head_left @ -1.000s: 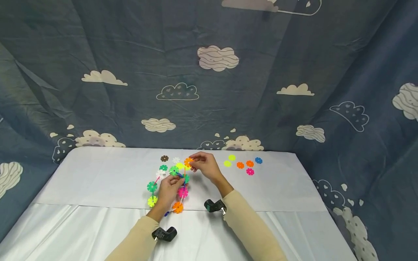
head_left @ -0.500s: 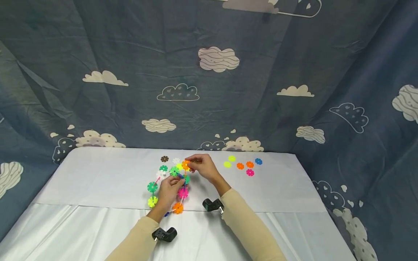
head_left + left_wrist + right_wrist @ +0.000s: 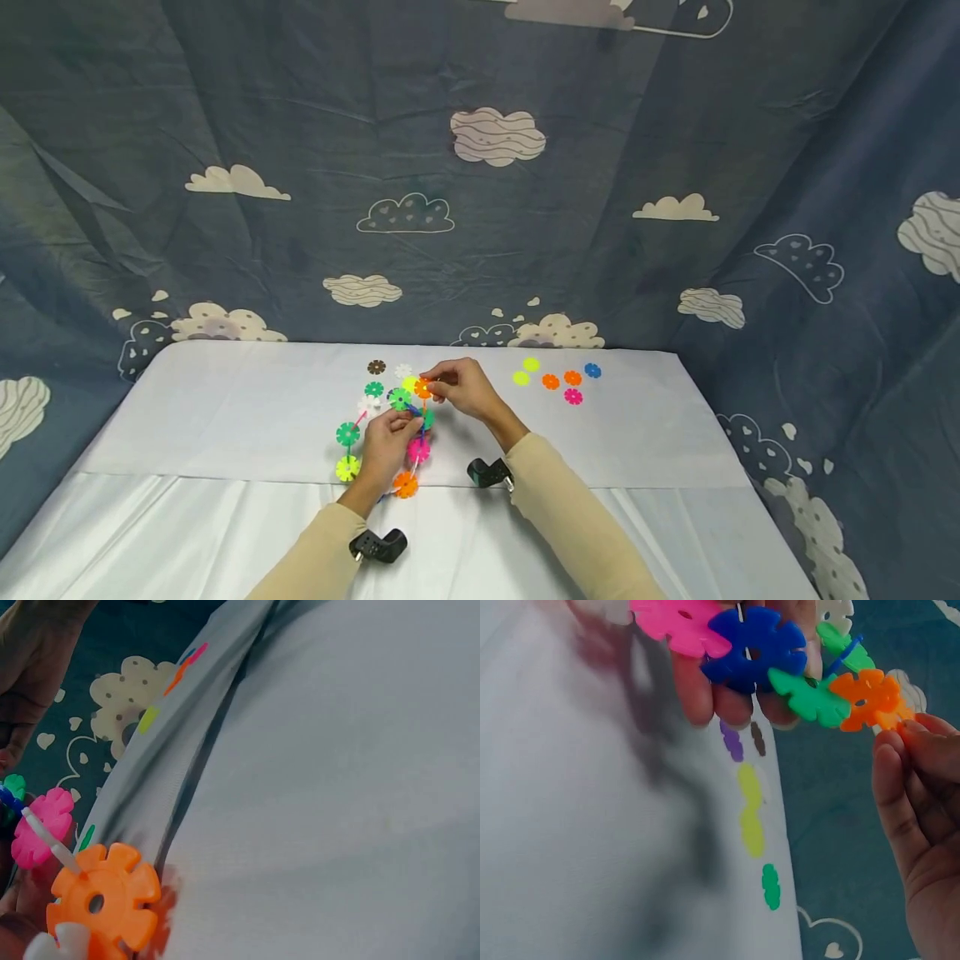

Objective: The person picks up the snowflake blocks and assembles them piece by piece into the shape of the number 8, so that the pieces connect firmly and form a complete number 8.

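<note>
My left hand (image 3: 386,446) grips a chain of slotted plastic snowflake discs, linked face-on and edge-on in turn. The chain includes a green disc (image 3: 400,398), a pink disc (image 3: 418,450) and an orange disc (image 3: 105,898). In the right wrist view, a blue disc (image 3: 757,649) and a pink disc (image 3: 679,624) lie across the left fingers. My right hand (image 3: 465,390) pinches an orange disc (image 3: 423,388) between thumb and fingertips at the chain's far end. There, an orange disc (image 3: 862,697) adjoins a green disc (image 3: 814,697). Left fingers are partly hidden behind discs.
On the white table (image 3: 225,408), loose discs lie at the back right, among them a blue disc (image 3: 592,370) and a pink disc (image 3: 573,397). A brown disc (image 3: 377,367) and a green disc (image 3: 373,388) lie behind the chain. A cloud-patterned curtain (image 3: 300,233) stands behind.
My right hand has moved left and slightly toward me, bringing the orange disc in over the far end of the chain. The left hand keeps its hold almost in place.
</note>
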